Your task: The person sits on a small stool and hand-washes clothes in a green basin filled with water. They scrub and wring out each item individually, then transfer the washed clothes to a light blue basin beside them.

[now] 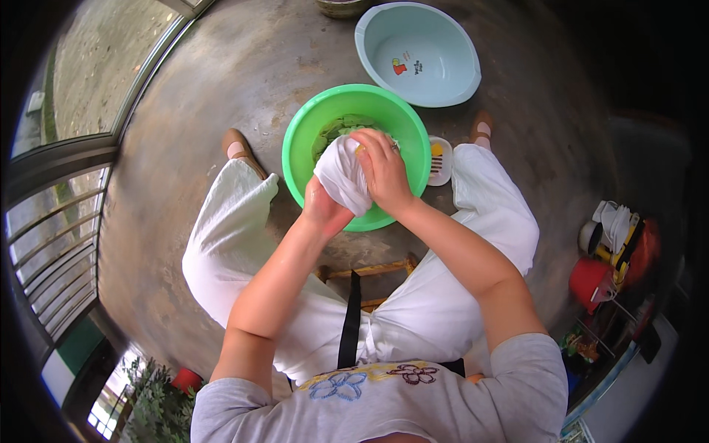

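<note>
A wet white cloth [341, 173] is bunched between both my hands above a bright green basin [413, 136] that stands on the concrete floor between my feet. My left hand [323, 209] grips the cloth from below and behind. My right hand [384, 171] closes over its top and right side, a ring on one finger. Greenish water with more cloth in it [334, 129] shows inside the basin. I sit on a low wooden stool [369, 269], wearing white trousers.
A pale blue basin [417, 55] sits empty on the floor beyond the green one. A small white soap dish with a yellow bar [439, 160] lies at the green basin's right. Glass doors [66, 177] run along the left; red and yellow containers [613, 255] stand at the right.
</note>
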The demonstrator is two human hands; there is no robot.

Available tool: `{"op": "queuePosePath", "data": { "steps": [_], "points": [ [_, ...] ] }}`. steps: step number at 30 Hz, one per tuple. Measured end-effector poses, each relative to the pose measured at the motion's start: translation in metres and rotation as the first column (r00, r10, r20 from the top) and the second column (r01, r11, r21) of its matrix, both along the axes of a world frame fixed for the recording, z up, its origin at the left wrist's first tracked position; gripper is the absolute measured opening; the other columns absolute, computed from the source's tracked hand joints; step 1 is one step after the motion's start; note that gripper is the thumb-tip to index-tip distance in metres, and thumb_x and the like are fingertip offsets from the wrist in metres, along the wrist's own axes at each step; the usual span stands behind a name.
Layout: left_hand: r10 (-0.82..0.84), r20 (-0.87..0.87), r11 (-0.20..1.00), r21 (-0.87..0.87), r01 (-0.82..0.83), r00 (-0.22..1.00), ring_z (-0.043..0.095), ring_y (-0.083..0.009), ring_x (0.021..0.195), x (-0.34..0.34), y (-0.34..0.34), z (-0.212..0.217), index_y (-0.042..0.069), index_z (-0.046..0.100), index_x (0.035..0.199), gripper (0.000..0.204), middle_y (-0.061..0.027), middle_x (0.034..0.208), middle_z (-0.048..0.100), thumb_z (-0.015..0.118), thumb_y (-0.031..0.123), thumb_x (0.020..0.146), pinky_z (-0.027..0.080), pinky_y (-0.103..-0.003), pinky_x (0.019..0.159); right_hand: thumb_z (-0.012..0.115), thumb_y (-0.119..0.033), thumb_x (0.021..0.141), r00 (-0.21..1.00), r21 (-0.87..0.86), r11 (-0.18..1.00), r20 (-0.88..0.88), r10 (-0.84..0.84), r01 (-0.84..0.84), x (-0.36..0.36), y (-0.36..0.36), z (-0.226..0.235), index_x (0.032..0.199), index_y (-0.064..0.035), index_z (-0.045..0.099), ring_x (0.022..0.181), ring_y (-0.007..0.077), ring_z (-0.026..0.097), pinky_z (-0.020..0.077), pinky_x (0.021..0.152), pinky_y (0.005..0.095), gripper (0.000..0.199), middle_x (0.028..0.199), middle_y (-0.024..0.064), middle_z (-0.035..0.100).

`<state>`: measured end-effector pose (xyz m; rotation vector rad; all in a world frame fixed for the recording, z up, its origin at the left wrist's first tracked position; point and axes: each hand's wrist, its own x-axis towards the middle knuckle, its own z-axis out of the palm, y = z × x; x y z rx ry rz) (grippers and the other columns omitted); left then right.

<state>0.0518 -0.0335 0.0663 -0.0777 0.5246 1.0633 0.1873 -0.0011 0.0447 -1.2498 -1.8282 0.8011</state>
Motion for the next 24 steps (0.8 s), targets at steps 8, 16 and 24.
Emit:
{"op": "queuePosePath", "data": {
  "steps": [8,16,24],
  "points": [
    [-0.186,-0.201,0.982,0.004,0.190,0.962,0.041,-0.0214,0.129,0.037,-0.011,0.020,0.010,0.032,0.142,0.050,-0.0052,0.141,0.041,0.035,0.030,0.097,0.033,-0.038,0.107,0.043,-0.015,0.096,0.958,-0.147,0.975,-0.211,-0.194,0.165,0.029,-0.030,0.005,0.124,-0.0016,0.048,0.110,0.0336,0.051,0.0401,0.094,0.0372,0.031,0.119,0.0183,0.053],
    [0.071,-0.499,0.996,0.082,-0.035,0.863,0.047,-0.0211,0.123,0.054,0.000,0.000,0.010,0.037,0.139,0.047,-0.0044,0.135,0.047,0.036,0.032,0.097,0.036,-0.035,0.104,0.040,-0.003,0.093,0.891,-0.299,0.952,-0.412,-0.188,0.063,0.007,-0.049,0.008,0.135,-0.0006,0.037,0.128,0.0359,0.038,0.0316,0.106,0.0389,0.043,0.138,0.0207,0.038],
    [-0.153,-0.440,0.923,0.256,0.287,0.885,0.036,-0.0193,0.131,0.063,-0.001,0.032,0.015,0.030,0.144,0.051,-0.0030,0.143,0.037,0.039,0.032,0.097,0.029,-0.036,0.108,0.041,-0.018,0.099,0.583,-0.679,0.730,-0.626,-0.518,-0.079,0.048,0.016,-0.007,0.107,-0.0033,0.053,0.073,0.0095,0.057,0.0440,0.066,0.0237,0.020,0.090,0.0050,0.060]
  ]
}}
